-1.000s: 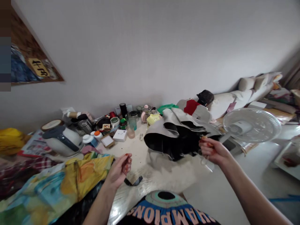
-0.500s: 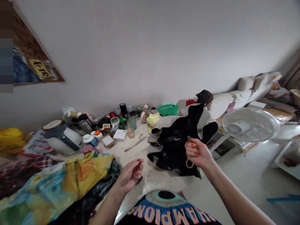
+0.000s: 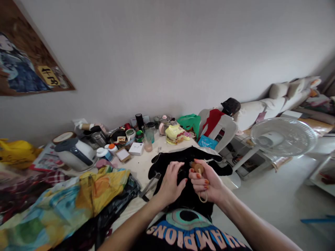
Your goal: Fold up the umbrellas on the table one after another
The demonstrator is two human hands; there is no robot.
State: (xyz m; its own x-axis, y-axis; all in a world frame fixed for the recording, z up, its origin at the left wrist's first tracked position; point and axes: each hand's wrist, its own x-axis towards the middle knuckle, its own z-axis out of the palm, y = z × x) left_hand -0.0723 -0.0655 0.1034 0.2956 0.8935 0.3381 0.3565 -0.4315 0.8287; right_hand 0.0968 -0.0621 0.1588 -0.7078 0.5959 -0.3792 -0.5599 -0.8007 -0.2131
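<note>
A folding umbrella (image 3: 188, 158) with loose black fabric lies spread in front of me over the table's front edge. My right hand (image 3: 209, 183) is wrapped round its brown handle (image 3: 198, 167), and a pale cord loop (image 3: 202, 198) dangles below the fingers. Over the black fabric, just left of the handle, hovers my left hand (image 3: 172, 181); its fingers are bent and apart, with nothing seen between them. Whether its fingertips touch the cloth I cannot tell. A grey strap (image 3: 150, 186) lies at the fabric's left side.
A colourful yellow-blue cloth (image 3: 86, 195) covers the table's left front. Behind it are an electric kettle (image 3: 75, 153), a white box (image 3: 136, 149) and several bottles and cups. A white chair (image 3: 227, 127) and a standing fan (image 3: 282, 137) are at the right.
The umbrella has come down from a raised, tilted pose to lie flatter and nearer me. My left hand has moved right over its fabric, and my right hand slightly left with the handle.
</note>
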